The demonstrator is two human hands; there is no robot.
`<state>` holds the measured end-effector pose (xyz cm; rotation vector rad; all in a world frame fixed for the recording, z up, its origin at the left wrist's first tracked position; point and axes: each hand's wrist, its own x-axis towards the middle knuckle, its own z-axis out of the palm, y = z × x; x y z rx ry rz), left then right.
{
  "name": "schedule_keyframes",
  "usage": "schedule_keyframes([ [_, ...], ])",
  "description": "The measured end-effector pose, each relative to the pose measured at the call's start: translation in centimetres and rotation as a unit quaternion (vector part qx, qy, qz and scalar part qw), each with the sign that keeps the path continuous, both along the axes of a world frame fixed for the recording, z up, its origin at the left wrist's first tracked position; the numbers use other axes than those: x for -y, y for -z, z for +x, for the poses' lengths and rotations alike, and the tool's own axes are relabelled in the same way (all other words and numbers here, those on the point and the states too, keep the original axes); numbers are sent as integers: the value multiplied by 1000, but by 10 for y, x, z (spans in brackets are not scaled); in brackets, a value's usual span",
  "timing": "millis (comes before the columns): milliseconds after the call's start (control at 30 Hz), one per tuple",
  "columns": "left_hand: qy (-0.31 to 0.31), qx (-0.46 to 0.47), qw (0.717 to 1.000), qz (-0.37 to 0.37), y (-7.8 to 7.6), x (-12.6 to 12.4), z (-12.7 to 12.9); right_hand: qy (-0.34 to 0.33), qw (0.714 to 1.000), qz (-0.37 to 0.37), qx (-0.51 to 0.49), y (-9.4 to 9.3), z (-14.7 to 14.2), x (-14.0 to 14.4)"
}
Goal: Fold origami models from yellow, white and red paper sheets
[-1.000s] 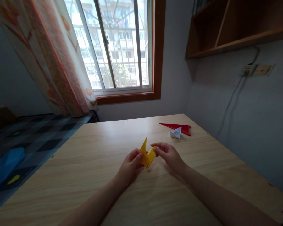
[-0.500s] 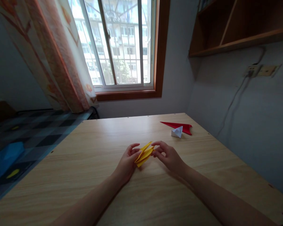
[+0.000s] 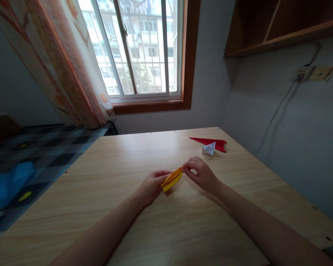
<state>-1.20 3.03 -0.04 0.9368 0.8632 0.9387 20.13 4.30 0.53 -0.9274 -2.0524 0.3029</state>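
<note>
A folded yellow paper piece (image 3: 172, 179) is pressed flat and narrow just above the wooden table (image 3: 127, 155). My left hand (image 3: 151, 186) pinches its lower left end. My right hand (image 3: 201, 174) pinches its upper right tip with thumb and fingers. Both forearms reach in from the bottom of the view.
A folded red paper shape (image 3: 211, 142) and a small white folded paper (image 3: 208, 149) lie at the far right of the table. The wall runs close along the table's right edge. A window and curtain stand behind, with a bed on the left.
The yellow paper had a flap standing upright; both hands have since folded it down and flattened it into a narrow strip. The view has tilted down slightly.
</note>
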Motion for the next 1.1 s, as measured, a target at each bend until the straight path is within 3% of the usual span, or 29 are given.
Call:
schedule_keyframes([
  [167, 22, 10, 999, -22, 5, -4, -3, 56, 995, 65, 57, 1, 2, 1],
  [300, 13, 13, 1000, -18, 4, -3, -3, 27, 997, 62, 41, 4, 2, 1],
  [400, 9, 13, 1000, -13, 3, -3, -3, -23, 1000, -11, 12, 5, 1, 0],
  [500, -1, 36, 999, -17, 3, -5, -2, -38, 989, -119, -82, 6, -1, -2],
  [633, -5, 83, 996, 35, 2, -1, 2, -56, 926, -271, -255, 7, 0, -9],
  [733, -19, 29, 992, 124, 1, 6, 6, -59, 875, -353, -326, 9, 1, -13],
  [800, -32, -27, 986, 162, 0, 10, 7, -67, 856, -389, -335, 10, 0, -13],
  [900, -73, -62, 980, 174, 1, 10, 7, -98, 850, -419, -303, 12, -3, -9],
  [1000, -103, -65, 978, 168, 3, 6, 4, -130, 855, -432, -255, 11, -7, -2],
  [1100, -92, -56, 981, 159, 3, 4, 3, -136, 879, -413, -197, 9, -11, 4],
])
